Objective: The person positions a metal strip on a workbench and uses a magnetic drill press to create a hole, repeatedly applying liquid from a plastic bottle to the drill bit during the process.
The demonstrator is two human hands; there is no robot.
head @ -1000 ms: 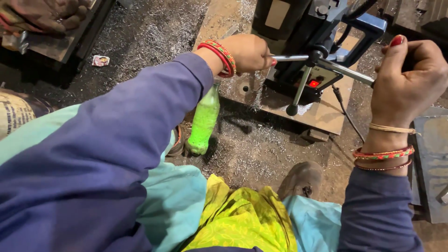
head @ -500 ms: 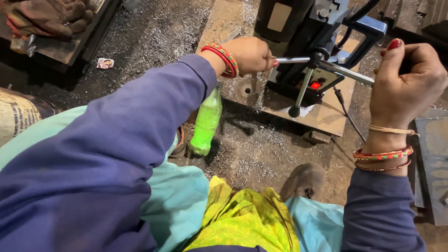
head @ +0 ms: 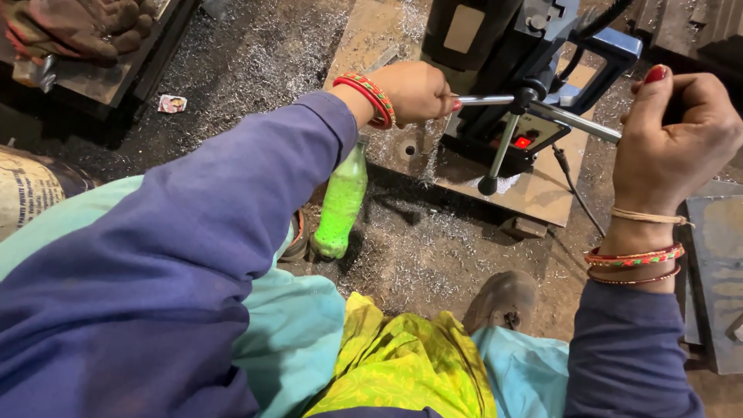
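Head view, the only one I have: my left hand [head: 414, 91] is clenched round one polished steel spoke of the feed handle [head: 484, 100] on the dark blue-and-black magnetic drill press [head: 495, 70]. My right hand [head: 672, 139] is closed over the end of the opposite spoke [head: 576, 121], so both grips are grasping the same handle hub. A third spoke with a black knob [head: 489, 184] hangs down toward the rusty flat steel plate [head: 542, 203] that the drill stands on; the plate lies on the floor, with a drilled hole [head: 409, 149] just beside my left hand.

From here I judge the risks like this. The red and gold bangles [head: 371, 99] on my left wrist sit close to the machine, and the loose purple sleeve [head: 255, 193] trails nearby; either could catch if the spindle is turning. I cannot see the cutter itself. The floor [head: 255, 62] is strewn with sharp metal shavings, and both hands are bare, while the worn brown work gloves [head: 73, 27] lie unused well apart. The green plastic bottle [head: 340, 205] stands upright under my forearm, near enough that an elbow drop would tip it. My brown shoe [head: 501, 300] rests near the plate edge.
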